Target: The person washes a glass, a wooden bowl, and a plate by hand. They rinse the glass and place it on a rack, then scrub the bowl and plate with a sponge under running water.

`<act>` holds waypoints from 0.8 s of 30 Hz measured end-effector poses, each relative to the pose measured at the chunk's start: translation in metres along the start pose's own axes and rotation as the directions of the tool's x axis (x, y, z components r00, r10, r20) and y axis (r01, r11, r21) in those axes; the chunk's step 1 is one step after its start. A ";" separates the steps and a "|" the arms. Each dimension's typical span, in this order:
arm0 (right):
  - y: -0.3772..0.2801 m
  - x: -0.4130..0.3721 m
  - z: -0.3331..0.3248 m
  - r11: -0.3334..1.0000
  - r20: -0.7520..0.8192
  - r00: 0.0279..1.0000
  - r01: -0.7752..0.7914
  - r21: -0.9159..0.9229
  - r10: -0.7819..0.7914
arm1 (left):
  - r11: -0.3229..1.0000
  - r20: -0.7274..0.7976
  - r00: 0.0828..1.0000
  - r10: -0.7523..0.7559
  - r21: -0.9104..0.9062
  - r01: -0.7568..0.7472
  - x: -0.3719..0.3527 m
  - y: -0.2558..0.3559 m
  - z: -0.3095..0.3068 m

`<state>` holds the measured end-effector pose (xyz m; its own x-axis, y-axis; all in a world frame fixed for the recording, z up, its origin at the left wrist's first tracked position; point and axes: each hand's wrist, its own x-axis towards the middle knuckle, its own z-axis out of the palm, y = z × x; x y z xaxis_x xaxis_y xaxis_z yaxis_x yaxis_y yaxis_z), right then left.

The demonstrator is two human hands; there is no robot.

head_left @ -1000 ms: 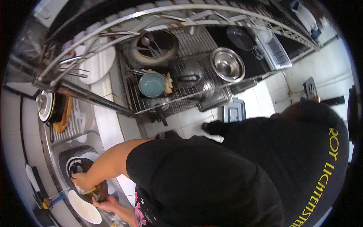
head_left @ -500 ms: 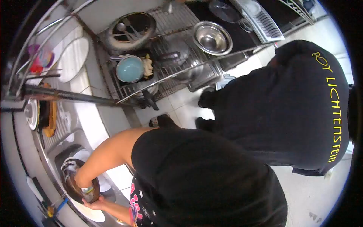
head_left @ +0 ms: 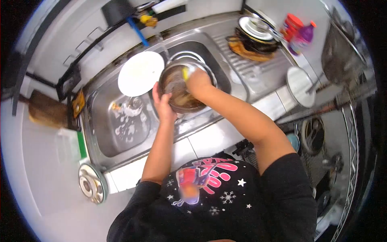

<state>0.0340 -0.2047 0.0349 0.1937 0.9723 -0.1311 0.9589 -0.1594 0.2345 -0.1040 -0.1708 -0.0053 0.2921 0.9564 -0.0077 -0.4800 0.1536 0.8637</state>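
Over the sink (head_left: 102,135), the bowl (head_left: 177,96) is still gripped by the left hand (head_left: 162,105) and scrubbed with a sponge (head_left: 185,73) clenched in the right hand (head_left: 198,82).

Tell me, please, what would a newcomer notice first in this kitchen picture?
The eye goes first to the brown bowl held over the steel sink in the middle: the left hand grips its rim and the right hand presses a yellow sponge inside it. Just left of the bowl stands a white plate, and at upper right a stack of dishes sits on the drainboard.
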 end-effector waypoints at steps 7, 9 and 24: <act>-0.023 0.000 0.018 0.621 -0.532 0.701 0.695 0.361 -0.475 | 0.963 -0.013 0.993 -0.117 -0.246 0.110 0.002 -0.003 -0.018; -0.030 0.025 0.020 0.766 -0.360 0.860 0.495 0.410 -0.363 | 0.948 -0.067 0.987 -0.148 -0.295 0.123 -0.005 -0.002 -0.014; -0.065 -0.004 0.013 0.402 -0.428 0.876 0.482 0.778 -0.222 | 0.982 -0.124 0.978 0.167 -0.069 -0.176 0.001 0.002 -0.035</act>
<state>-0.0264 -0.2001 0.0079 -0.1314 0.9605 0.2453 0.6404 0.2711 -0.7186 -0.1340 -0.1606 -0.0214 0.1034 0.9918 0.0744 -0.5800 -0.0006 0.8146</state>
